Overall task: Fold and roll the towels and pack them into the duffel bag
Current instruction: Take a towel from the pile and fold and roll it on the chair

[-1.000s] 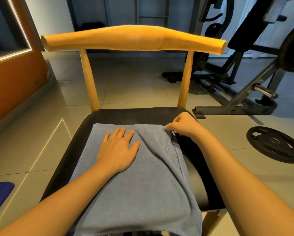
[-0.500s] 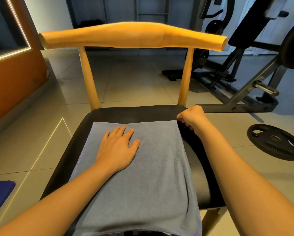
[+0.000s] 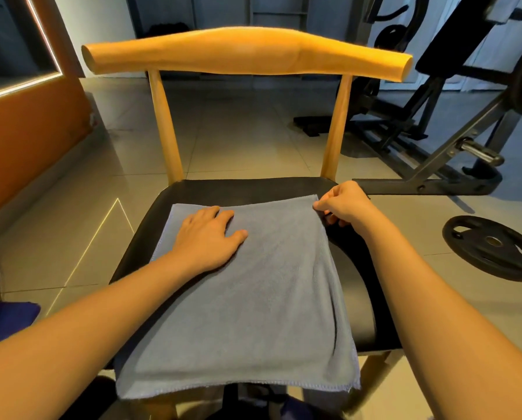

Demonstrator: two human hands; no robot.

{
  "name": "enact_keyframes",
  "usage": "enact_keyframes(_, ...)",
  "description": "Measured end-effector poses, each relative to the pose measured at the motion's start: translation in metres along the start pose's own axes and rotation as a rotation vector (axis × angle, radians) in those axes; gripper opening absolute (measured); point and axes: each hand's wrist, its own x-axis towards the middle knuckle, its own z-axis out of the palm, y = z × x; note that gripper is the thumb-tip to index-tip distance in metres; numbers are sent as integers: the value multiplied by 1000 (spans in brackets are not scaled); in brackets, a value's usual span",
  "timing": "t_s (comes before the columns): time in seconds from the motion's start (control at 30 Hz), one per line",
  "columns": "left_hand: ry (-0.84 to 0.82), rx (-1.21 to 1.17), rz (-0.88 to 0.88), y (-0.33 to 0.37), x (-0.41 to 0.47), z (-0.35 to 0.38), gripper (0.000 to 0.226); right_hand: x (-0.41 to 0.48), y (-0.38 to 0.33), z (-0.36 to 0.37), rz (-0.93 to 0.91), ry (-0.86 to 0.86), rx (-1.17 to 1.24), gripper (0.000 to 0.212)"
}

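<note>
A grey towel (image 3: 253,298) lies flat and folded on the black seat of a wooden chair (image 3: 356,268), its near edge hanging over the seat's front. My left hand (image 3: 208,237) rests palm down on the towel's far left part, fingers spread. My right hand (image 3: 341,204) pinches the towel's far right corner between thumb and fingers. No duffel bag is clearly in view.
The chair's orange wooden backrest (image 3: 247,53) rises beyond the towel. A weight bench frame (image 3: 435,165) and a black weight plate (image 3: 492,247) stand on the tiled floor at right. Something blue (image 3: 5,319) lies on the floor at left. An orange wall (image 3: 26,140) is at left.
My right hand pulled the towel's far right corner outward to the right, which flattened the bunched fold. The left hand stayed pressed on the towel.
</note>
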Motion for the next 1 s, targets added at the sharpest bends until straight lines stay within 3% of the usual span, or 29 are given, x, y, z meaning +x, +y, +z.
enact_keyframes(0.17, 72, -7, -117, -55, 28, -36, 52, -5, -5, -2, 13, -142, -51, 28)
enact_keyframes(0.33, -177, -204, -221, -78, 54, -67, 27, 6, -5, 3, 22, -96, 76, 13)
enact_keyframes(0.47, -281, -345, -298, -94, 63, -77, 22, 20, -2, 3, 40, -88, 116, 10)
enact_keyframes(0.63, -230, -488, -311, -109, 71, -80, 15, 46, -2, 1, 1, 140, -89, 15)
enact_keyframes(0.8, -70, -547, -270, -103, 87, -69, 13, 44, -11, 2, 32, -89, -118, 45)
enact_keyframes(1.0, -230, -470, -363, -107, 95, -74, 21, 45, -24, 8, -17, -162, -211, 20)
